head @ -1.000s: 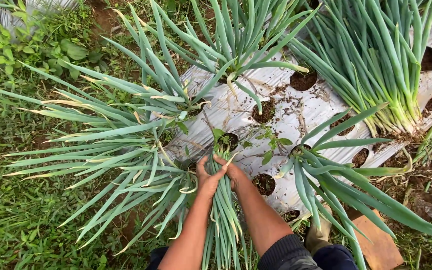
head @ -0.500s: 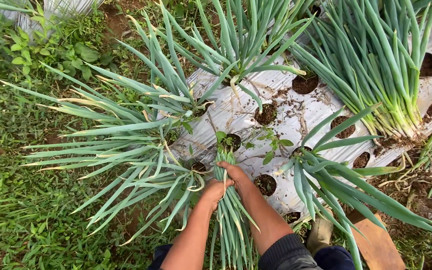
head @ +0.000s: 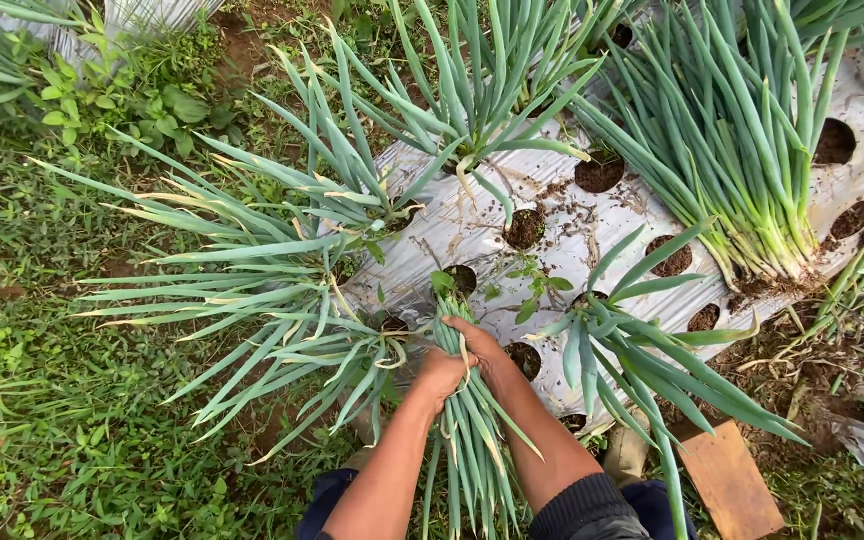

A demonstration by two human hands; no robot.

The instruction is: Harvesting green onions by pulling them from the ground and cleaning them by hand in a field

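Both my hands grip one clump of green onions (head: 472, 440) near its base, where it comes out of a hole in the silver plastic mulch (head: 452, 225). My left hand (head: 440, 372) wraps the clump from the left. My right hand (head: 479, 345) clasps it from the right, fingers curled over the stalks. The clump's long leaves trail back toward me between my forearms. The hole beneath my hands is hidden.
More green onion clumps stand in the mulch: one at left (head: 282, 290), one behind (head: 472, 110), a big one at right (head: 742, 170), one close right (head: 642, 360). Open planting holes (head: 524, 228) dot the sheet. Grass (head: 42, 420) lies left; a brown board (head: 727, 480) lies lower right.
My hands have stayed clasped on the same clump, shifting slightly toward me with the stalks. The view has moved a little.
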